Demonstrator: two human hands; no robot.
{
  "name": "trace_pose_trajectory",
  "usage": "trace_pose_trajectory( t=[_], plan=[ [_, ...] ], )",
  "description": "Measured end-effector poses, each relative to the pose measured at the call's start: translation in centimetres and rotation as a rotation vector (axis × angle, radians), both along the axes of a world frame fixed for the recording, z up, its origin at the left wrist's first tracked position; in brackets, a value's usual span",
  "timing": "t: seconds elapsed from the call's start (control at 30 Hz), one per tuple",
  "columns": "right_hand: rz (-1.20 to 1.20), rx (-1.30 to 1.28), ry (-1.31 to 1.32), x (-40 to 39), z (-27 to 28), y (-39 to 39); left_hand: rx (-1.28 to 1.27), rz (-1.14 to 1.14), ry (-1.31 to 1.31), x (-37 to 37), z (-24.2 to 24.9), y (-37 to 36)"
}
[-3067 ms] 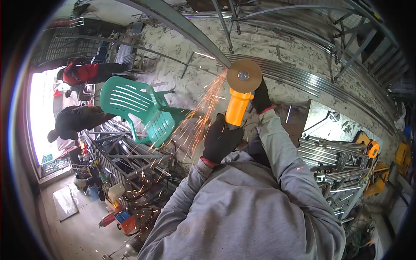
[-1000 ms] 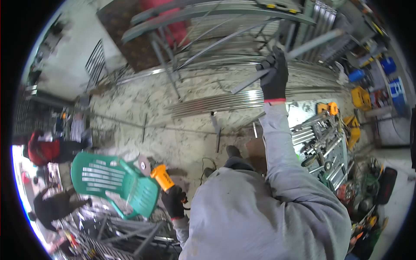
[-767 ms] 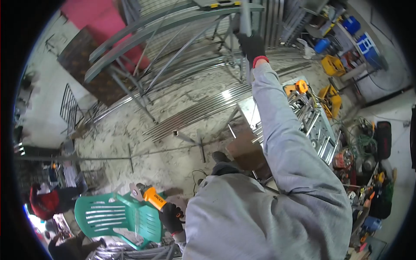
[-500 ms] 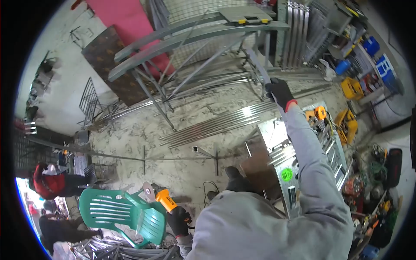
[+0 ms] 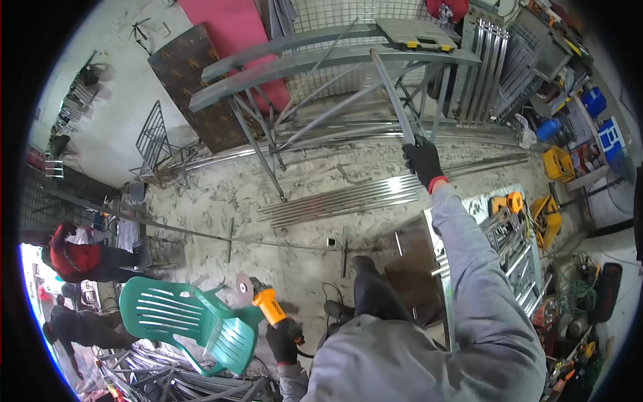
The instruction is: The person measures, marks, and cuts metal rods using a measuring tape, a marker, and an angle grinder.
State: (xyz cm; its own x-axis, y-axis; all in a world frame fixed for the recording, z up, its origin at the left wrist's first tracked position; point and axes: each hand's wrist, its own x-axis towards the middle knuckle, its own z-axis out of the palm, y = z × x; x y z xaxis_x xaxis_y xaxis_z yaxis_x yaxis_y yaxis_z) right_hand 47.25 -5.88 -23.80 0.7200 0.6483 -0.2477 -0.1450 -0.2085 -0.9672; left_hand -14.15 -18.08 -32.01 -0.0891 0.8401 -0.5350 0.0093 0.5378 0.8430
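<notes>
My left hand (image 5: 284, 343), in a black glove, is wrapped round the rear of an orange angle grinder (image 5: 268, 305), whose disc points up and left beside the green chair (image 5: 164, 309). My right hand (image 5: 423, 161), gloved in black with a red cuff, is stretched forward and closed on the near end of a grey metal bar (image 5: 395, 97). The bar's far end reaches the front beam of a metal stand (image 5: 301, 65). A grey case (image 5: 416, 31) with yellow latches lies on top of that stand.
Long metal tubes (image 5: 335, 203) lie on the floor ahead. A workbench (image 5: 450, 321) with metal pieces and an orange tool (image 5: 507, 202) is at the right. Two other people, one in a red top (image 5: 77, 256), are at the far left. Metal stock is piled at the lower left.
The view has shifted, so the stand sits further right and lower. The bar in my right hand now slants up to the stand's front beam. My left hand still holds the grinder.
</notes>
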Motion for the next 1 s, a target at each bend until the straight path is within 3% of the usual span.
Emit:
trace_pose_trajectory(
  t=[0.1, 0.17, 0.3, 0.4, 0.5, 0.57, 0.6, 0.63, 0.7, 0.87, 0.9, 0.93, 0.97, 1.0],
  plan=[
    [-0.018, 0.091, -0.115, 4.3, 0.8, 7.7, -0.173, 0.08, -0.072, 1.9, 3.7, 0.7],
    [-0.022, 0.155, -0.407, 9.0, -0.9, 14.0, -0.186, 0.122, -0.061, 3.4, 4.6, 1.2],
    [0.048, 0.064, -0.408, 16.5, -4.2, 24.8, -0.21, 0.213, -0.086, 5.0, 5.2, 1.8],
    [-0.037, 0.07, -0.676, 22.3, -8.9, 32.8, -0.217, 0.273, -0.039, 7.2, 7.4, 2.2],
    [-0.039, 0.074, -0.733, 24.5, -9.9, 36.3, -0.24, 0.323, -0.044, 7.4, 7.5, 1.8],
    [0.106, 0.121, -0.265, 25.2, -8.1, 37.2, -0.259, 0.345, -0.07, 7.5, 7.1, 1.8],
    [0.094, 0.231, -0.063, 25.4, -8.2, 38.0, -0.26, 0.361, 0.025, 10.0, 9.5, 2.4],
    [0.103, 0.233, -0.059, 25.9, -8.1, 38.4, -0.258, 0.371, 0.027, 9.1, 8.6, 2.0],
    [0.118, 0.256, 0.207, 27.9, -8.4, 39.0, -0.269, 0.382, -0.116, 7.3, 7.1, 1.6],
    [0.092, 0.32, 0.192, 28.3, -8.1, 37.4, -0.238, 0.397, 0.015, 9.0, 7.2, 1.6],
    [-0.018, 0.317, 0.261, 27.2, -6.8, 35.5, -0.269, 0.356, 0.01, 8.7, 7.4, 1.2],
    [-0.126, 0.303, 0.332, 25.8, -5.9, 34.1, -0.26, 0.398, 0.002, 5.7, 4.0, -0.2],
    [-0.238, 0.296, 0.4, 24.4, -5.0, 32.5, -0.276, 0.408, -0.165, 4.6, 3.7, -1.0],
    [-0.235, 0.26, 0.214, 25.2, -7.9, 31.8, -0.252, 0.313, -0.109, 5.1, 4.5, -0.4]
  ],
)
